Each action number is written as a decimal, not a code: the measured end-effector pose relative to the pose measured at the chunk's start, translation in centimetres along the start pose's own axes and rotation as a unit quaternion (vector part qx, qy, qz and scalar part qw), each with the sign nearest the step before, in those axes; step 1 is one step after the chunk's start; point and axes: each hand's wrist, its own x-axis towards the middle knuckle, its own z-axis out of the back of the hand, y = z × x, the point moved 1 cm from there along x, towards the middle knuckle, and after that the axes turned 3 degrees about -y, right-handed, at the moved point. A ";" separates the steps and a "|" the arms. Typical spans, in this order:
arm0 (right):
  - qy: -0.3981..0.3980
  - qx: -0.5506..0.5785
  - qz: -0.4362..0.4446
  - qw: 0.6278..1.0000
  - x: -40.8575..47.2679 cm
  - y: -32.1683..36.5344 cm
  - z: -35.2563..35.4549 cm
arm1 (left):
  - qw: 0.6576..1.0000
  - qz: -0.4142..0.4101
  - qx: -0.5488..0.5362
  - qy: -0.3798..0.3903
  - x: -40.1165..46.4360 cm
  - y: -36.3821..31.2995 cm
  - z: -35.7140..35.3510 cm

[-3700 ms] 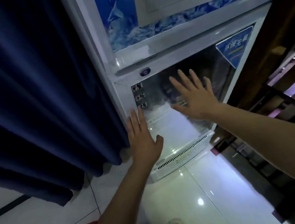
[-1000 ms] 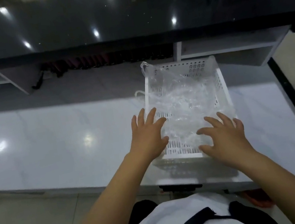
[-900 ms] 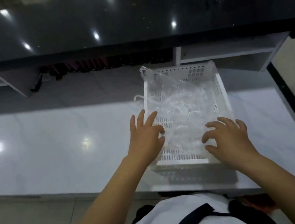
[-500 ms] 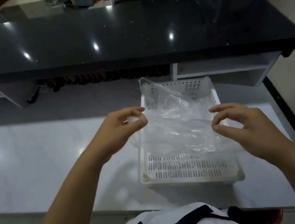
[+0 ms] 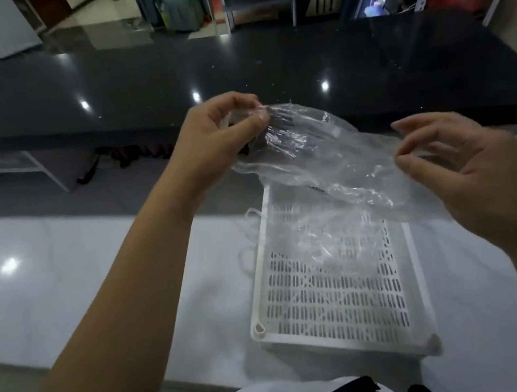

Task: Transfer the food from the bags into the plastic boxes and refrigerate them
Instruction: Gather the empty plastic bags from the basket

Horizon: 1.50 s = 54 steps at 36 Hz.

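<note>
Head view, hands over the desk. I see the left hand [image 5: 222, 133] at centre frame, its grip closed: thumb and fingertips pinch one end of a clear plastic bag [image 5: 324, 163]. The right hand [image 5: 474, 171], at right of centre, curls its fingers at the bag's other end, where the film lies against the palm; I cannot tell whether that grip is closed on the bag. The bag stretches between the two hands, held in the air above a white slotted basket [image 5: 333, 293], which stands on the pale desk [image 5: 75, 280] in the lower middle of the frame. More crumpled clear film [image 5: 309, 238] lies inside the basket. A black glossy counter [image 5: 127, 84] crosses the upper frame.
</note>
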 end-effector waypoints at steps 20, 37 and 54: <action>0.293 -0.210 -0.104 0.927 -5.4 -12.7 -10.7 | 0.945 0.327 -0.011 -0.016 -13.5 8.4 -6.5; 0.265 -0.186 -0.173 0.930 6.4 -13.0 -9.1 | 0.763 0.563 -0.299 -0.105 -10.8 10.1 -12.7; 0.453 -0.137 -0.296 0.830 8.8 -15.1 -9.9 | 0.803 0.513 -0.262 -0.157 -8.8 12.4 -13.7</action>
